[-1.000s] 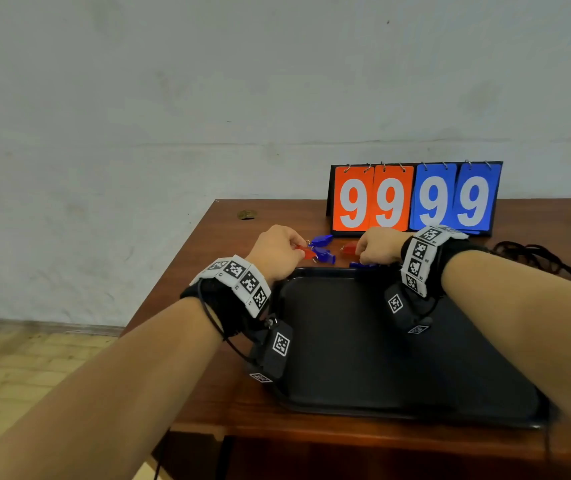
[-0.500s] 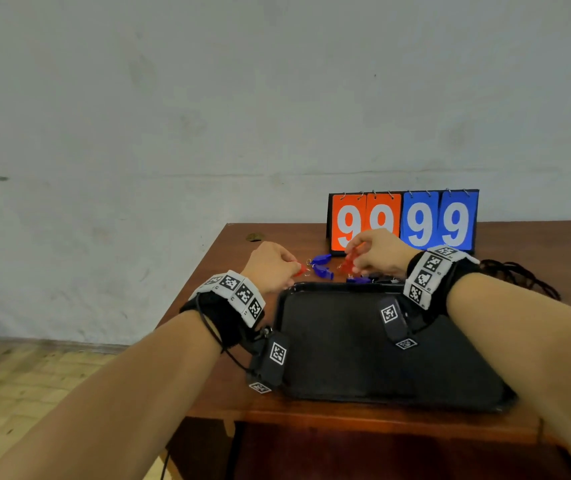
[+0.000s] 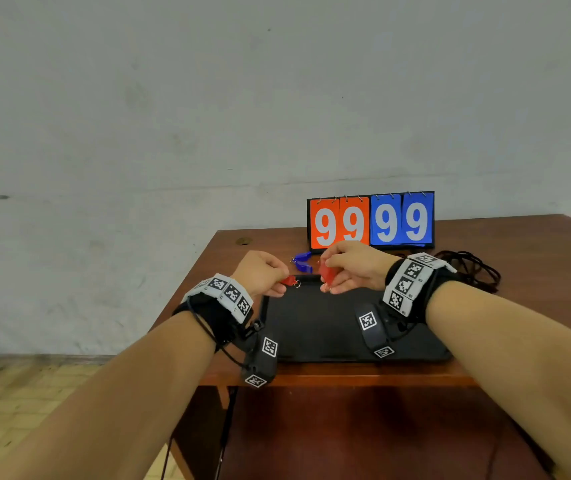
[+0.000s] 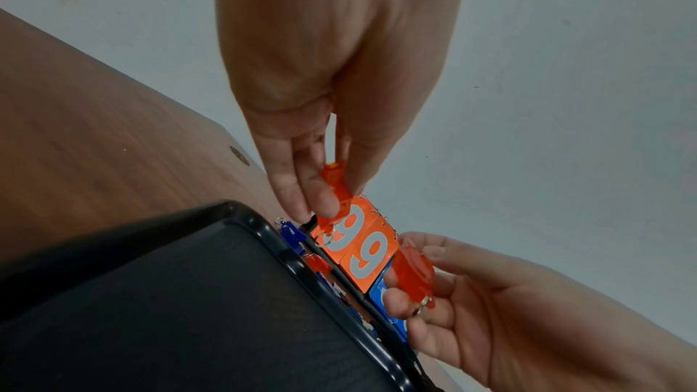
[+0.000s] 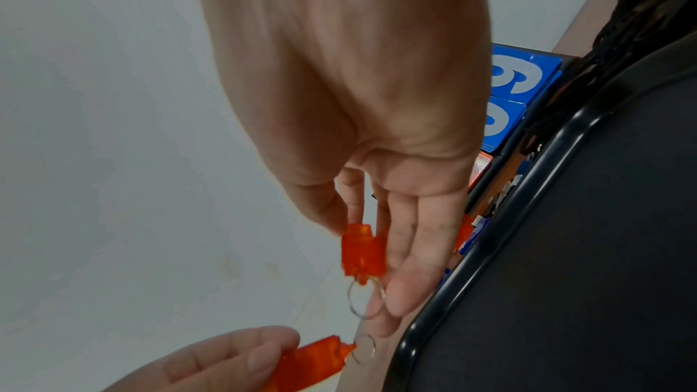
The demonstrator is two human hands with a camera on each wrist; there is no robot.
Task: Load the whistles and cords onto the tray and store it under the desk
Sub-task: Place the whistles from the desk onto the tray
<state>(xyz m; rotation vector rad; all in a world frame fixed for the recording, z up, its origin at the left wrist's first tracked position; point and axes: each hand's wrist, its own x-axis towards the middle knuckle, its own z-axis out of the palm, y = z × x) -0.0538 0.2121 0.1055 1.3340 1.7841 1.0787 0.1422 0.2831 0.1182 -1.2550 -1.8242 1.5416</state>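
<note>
- Head view: the left hand [image 3: 260, 273] is pinching a red whistle [image 3: 289, 280] over the far-left corner of the tray [image 3: 315, 327], and the right hand [image 3: 353, 268] is clamping a 2nd red whistle [image 3: 327, 273] just beside it. Both whistles are hanging above the tray's far edge, not yet on it. Blue whistles [image 3: 302, 261] are lying on the desk [image 3: 519, 306] behind the tray, in front of the scoreboard [image 3: 370, 221]; the cords [image 3: 467, 268] are lying to the right, well apart from the hands. Risk: a whistle released here is likely falling outside the rim. How many whistles are left behind the hands is hidden.
- Left wrist view: the left-hand fingers [image 4: 298, 190] are gripping the whistle [image 4: 334, 198] by its body, its ring dangling free. More whistles are sitting wedged between the tray rim [image 4: 286, 249] and the scoreboard; their count is hard to make out. Risk: the narrow gap is making them awkward to reach.
- Right wrist view: the right-hand fingertips [image 5: 399, 279] are holding the whistle [image 5: 362, 252], its ring [image 5: 364, 300] hanging close to the other whistle's ring. Risk: the 2 rings may be snagging together. The image is blurring here, and the cords are cut off at the upper right.
</note>
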